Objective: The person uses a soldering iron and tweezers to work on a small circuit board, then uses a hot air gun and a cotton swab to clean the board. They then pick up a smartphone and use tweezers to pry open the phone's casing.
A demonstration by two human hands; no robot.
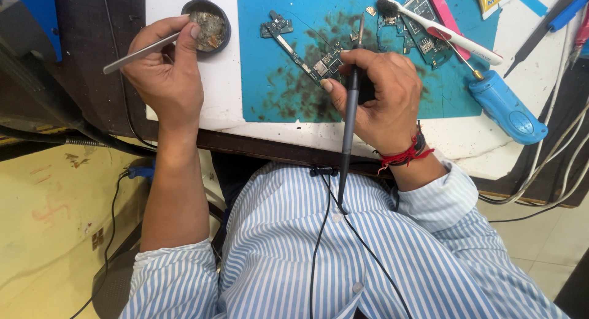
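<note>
My left hand [167, 73] grips metal tweezers [132, 56], their tips dipped into a small round black tin [207, 24] of greyish paste at the far left of the bench. My right hand [377, 95] holds a slim grey soldering iron [348, 122] like a pen, its tip pointing up over a narrow green circuit board [310, 61] lying on a stained blue mat [368, 55]. The iron's black cable runs down across my striped shirt.
More circuit boards [420, 30] lie at the back of the mat under a white toothbrush [445, 32]. A blue handled tool [506, 107] rests at the right, beside white cables [552, 159]. A dark hose [49, 135] crosses at the left.
</note>
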